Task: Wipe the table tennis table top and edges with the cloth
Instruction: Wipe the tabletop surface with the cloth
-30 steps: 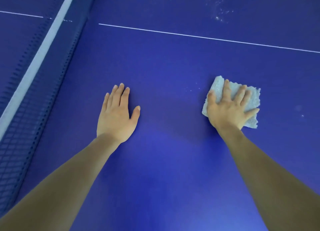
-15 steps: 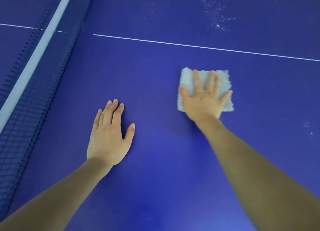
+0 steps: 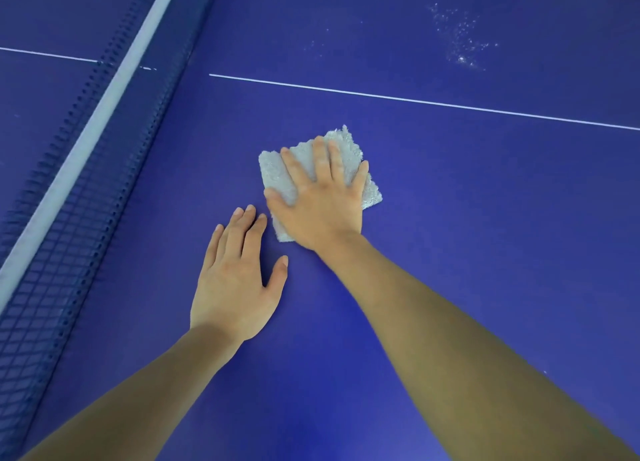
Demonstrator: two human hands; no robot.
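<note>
Right hand [image 3: 323,202]: your flat, spread fingers press the cloth [image 3: 277,173] for full contact.
Left hand [image 3: 235,273]: open, holding nothing, braces you on the tabletop [image 3: 485,218].

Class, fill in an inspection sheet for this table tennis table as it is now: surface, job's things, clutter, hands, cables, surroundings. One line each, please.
Surface: blue table top; a patch of white specks lies beyond the white line.
Job's things: pale cloth lies flat on the table top, on the near side of the line.
Clutter: nothing seen.
Hands: right hand presses flat on the cloth, fingers spread; left hand rests flat on the bare top just beside it, holding nothing.
Cables: nothing seen.
Surroundings: net with a white top band runs along the left; nothing beyond the table is in view.
</note>
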